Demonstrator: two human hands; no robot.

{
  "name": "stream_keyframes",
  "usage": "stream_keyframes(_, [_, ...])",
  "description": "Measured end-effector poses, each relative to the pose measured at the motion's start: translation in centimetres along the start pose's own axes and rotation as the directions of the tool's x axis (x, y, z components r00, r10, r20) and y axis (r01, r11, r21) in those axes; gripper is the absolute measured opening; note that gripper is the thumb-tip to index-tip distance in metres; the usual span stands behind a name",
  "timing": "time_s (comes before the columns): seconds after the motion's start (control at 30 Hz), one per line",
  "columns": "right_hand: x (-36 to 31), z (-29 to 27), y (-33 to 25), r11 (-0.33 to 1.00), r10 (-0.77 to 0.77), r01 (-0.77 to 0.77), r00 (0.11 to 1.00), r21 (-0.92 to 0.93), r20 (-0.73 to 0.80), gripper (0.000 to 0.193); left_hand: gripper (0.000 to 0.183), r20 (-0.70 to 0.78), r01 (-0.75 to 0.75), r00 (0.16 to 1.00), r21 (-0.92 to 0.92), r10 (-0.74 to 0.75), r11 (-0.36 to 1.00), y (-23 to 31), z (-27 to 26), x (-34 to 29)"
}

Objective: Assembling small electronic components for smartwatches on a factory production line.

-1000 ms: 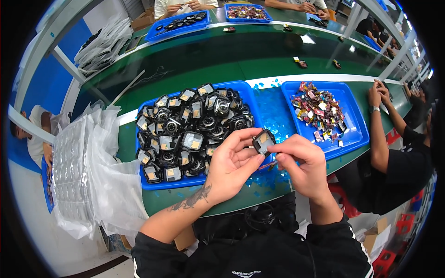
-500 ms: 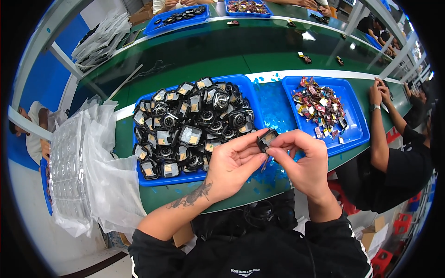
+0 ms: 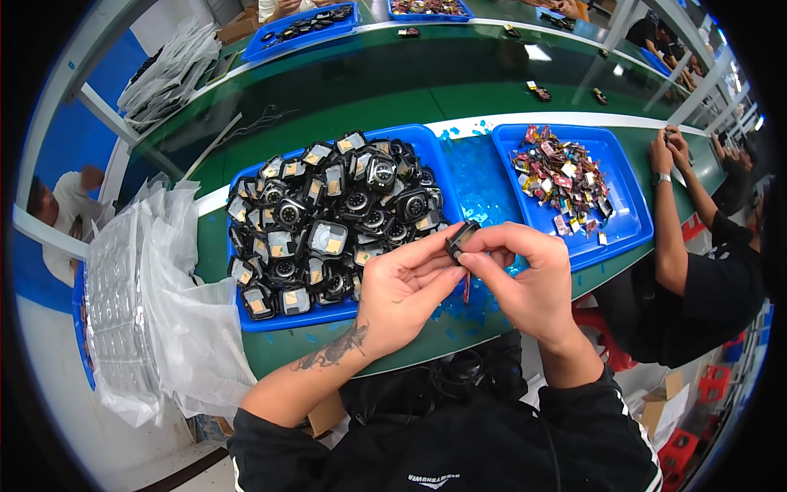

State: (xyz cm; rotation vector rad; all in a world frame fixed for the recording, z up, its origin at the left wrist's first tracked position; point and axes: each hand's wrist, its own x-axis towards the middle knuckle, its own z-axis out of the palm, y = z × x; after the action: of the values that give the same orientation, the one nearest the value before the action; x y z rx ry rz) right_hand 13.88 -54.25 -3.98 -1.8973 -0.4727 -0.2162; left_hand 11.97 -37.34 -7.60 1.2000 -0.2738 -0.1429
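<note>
The left hand [image 3: 407, 289] and right hand [image 3: 527, 281] clamp a small, black, squarish casing [image 3: 461, 238]; a thin reddish strip [image 3: 467, 289] apparently hangs below.

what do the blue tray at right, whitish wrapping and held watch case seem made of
Blue tray: probably moulded plastic, its bare floor smooth and glossy.
Whitish wrapping: likely thin plastic film or foam sheet, translucent and creased.
Watch case: black plastic or metal, too small to tell.
</note>
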Motion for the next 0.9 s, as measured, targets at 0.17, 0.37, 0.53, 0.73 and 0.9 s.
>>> stream_keyframes(0.17, [0.3,-0.3,-0.4,0.998,-0.010,0.013,0.999,-0.065,0.035,0.007,0.047,0.003,0.011,1.000,0.037,-0.011,0.999,0.0,0.2,-0.2])
stream_keyframes(0.37, [0.5,-0.7,-0.3,0.972,-0.112,0.116,0.993,-0.204,0.034,0.018,0.046,-0.013,0.033,0.999,0.080,-0.032,0.996,0.2,0.5,-0.5])
stream_keyframes(0.53, [1.0,-0.3,0.4,0.974,-0.052,0.055,0.998,-0.221,0.018,0.028,0.047,-0.074,0.019,0.997,0.102,-0.011,0.995,0.2,0.5,-0.1])
stream_keyframes(0.73, [-0.4,-1.3,0.8,0.987,-0.059,0.050,0.996,0.151,0.059,0.050,0.049,-0.126,-0.066,0.990,-0.060,0.058,0.996,0.8,0.6,0.6])
stream_keyframes(0.9, [-2.2,-0.7,1.2,0.998,-0.064,0.064,0.998,-0.015,0.008,0.037,0.051,-0.126,-0.151,0.982,-0.070,0.142,0.986,0.5,1.0,0.6])
